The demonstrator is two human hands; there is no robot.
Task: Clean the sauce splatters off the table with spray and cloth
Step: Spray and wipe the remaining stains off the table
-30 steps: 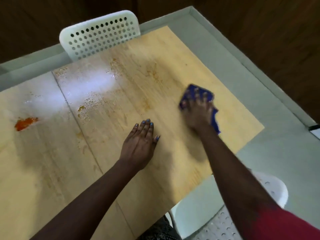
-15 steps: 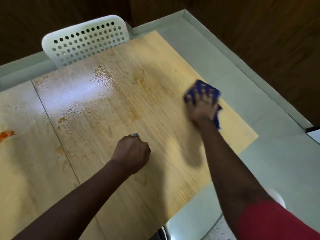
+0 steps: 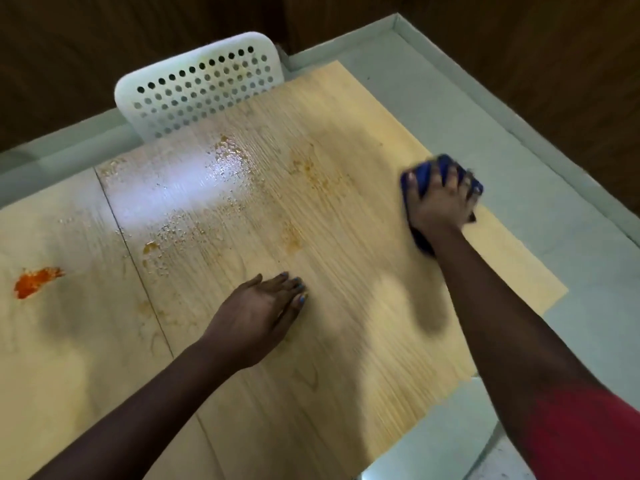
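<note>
My right hand (image 3: pixel 441 202) presses a blue cloth (image 3: pixel 424 173) flat on the light wooden table (image 3: pixel 346 341) near its right edge, fingers spread over it. My left hand (image 3: pixel 263 313) rests palm down on the table's middle, fingers together, holding nothing. A thick orange-red sauce blot (image 3: pixel 34 282) lies at the far left. Fainter orange smears (image 3: pixel 311 174) and wet spray droplets (image 3: pixel 225 164) cover the far middle of the tabletop. No spray bottle is in view.
A white perforated chair back (image 3: pixel 201 88) stands against the table's far edge. Part of another white chair (image 3: pixel 498 459) shows at the bottom right. Pale green floor (image 3: pixel 519 140) and a dark wooden wall surround the table.
My right hand has slid the cloth a little toward the right edge. My left hand went from flat to a fist and is flat on the table again.
</note>
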